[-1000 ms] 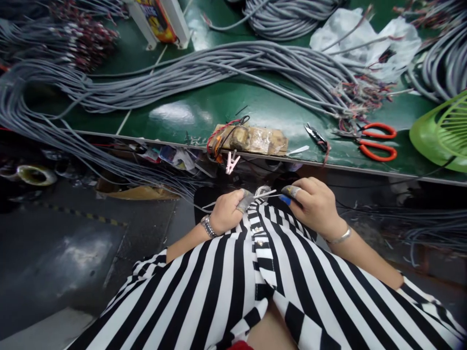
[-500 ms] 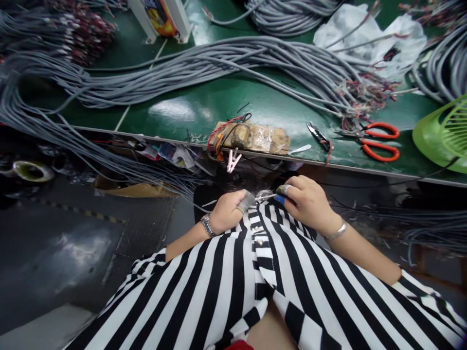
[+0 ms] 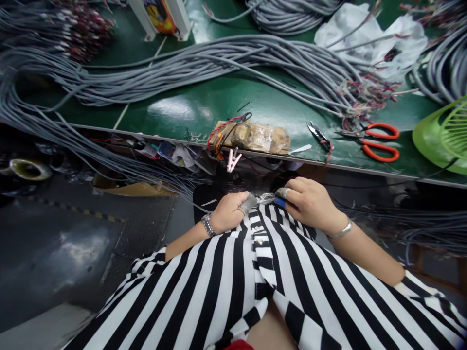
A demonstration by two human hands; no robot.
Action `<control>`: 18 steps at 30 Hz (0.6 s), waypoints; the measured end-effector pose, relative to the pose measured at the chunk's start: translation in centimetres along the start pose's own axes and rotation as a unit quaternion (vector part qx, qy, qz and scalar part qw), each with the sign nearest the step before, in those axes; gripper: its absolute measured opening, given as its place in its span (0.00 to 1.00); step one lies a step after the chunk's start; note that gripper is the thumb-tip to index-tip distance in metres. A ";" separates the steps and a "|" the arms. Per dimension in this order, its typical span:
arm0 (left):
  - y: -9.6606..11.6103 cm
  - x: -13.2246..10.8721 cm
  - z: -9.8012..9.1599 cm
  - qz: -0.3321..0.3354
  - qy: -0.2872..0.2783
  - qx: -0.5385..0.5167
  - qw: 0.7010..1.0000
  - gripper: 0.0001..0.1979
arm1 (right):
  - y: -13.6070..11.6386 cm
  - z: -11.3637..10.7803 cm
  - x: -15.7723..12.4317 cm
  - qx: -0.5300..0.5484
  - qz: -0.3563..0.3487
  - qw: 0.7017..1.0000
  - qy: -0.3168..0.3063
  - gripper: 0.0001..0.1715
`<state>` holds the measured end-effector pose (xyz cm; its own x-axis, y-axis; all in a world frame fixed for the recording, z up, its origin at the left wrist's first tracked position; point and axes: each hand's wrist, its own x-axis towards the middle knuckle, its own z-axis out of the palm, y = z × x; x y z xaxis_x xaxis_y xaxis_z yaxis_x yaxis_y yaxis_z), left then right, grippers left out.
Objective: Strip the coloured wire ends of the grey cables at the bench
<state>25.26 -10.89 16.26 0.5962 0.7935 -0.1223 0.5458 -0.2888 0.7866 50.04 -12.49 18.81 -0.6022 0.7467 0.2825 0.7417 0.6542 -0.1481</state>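
Note:
Just above my lap, my left hand (image 3: 231, 211) is closed on a grey cable (image 3: 204, 209) that runs in from the left. Grey tape wraps its thumb and finger. My right hand (image 3: 305, 201) pinches the far end of the same piece, with blue and grey tape on its fingertips. Between the two hands a thin pale stretch of the cable's end and some whitish strands show, too small to make out clearly. In front of my hands, a pink clothes peg (image 3: 233, 160) hangs at the table edge, beside a taped cardboard block (image 3: 260, 137) with wires.
A long bundle of grey cables (image 3: 204, 68) crosses the green table (image 3: 175, 116) and droops off its left edge. Orange-handled scissors (image 3: 381, 141) and small snips (image 3: 319, 136) lie near the front edge. A green basket (image 3: 443, 136) stands at the right.
My right hand has shifted very slightly to the right. More whitish strands show between my hands. The table and its things look the same.

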 end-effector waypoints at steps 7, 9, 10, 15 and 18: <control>-0.4 -0.1 -0.2 0.000 0.012 -0.014 1.000 0.16 | -0.7 2.5 -0.1 0.069 0.069 0.995 0.014 0.06; -0.4 -0.1 -0.2 0.006 0.007 -0.021 1.000 0.16 | -0.7 2.9 -0.4 0.095 0.085 0.992 0.009 0.07; -0.4 -0.1 -0.2 0.008 0.005 -0.024 1.000 0.16 | -0.6 3.1 -0.5 0.102 0.088 0.991 0.006 0.07; -0.3 0.0 -0.3 0.002 0.007 -0.025 1.000 0.17 | -0.2 2.7 -1.0 0.094 0.094 0.991 0.000 0.07; -0.2 0.1 -0.3 -0.002 0.011 -0.023 1.000 0.17 | 0.0 2.4 -1.0 0.084 0.093 0.992 -0.001 0.08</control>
<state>24.99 -10.59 16.28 0.5811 0.8059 -0.1135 0.5201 -0.2604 0.8134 49.88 -12.96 16.27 -0.4598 0.8568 0.2336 0.7803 0.5154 -0.3544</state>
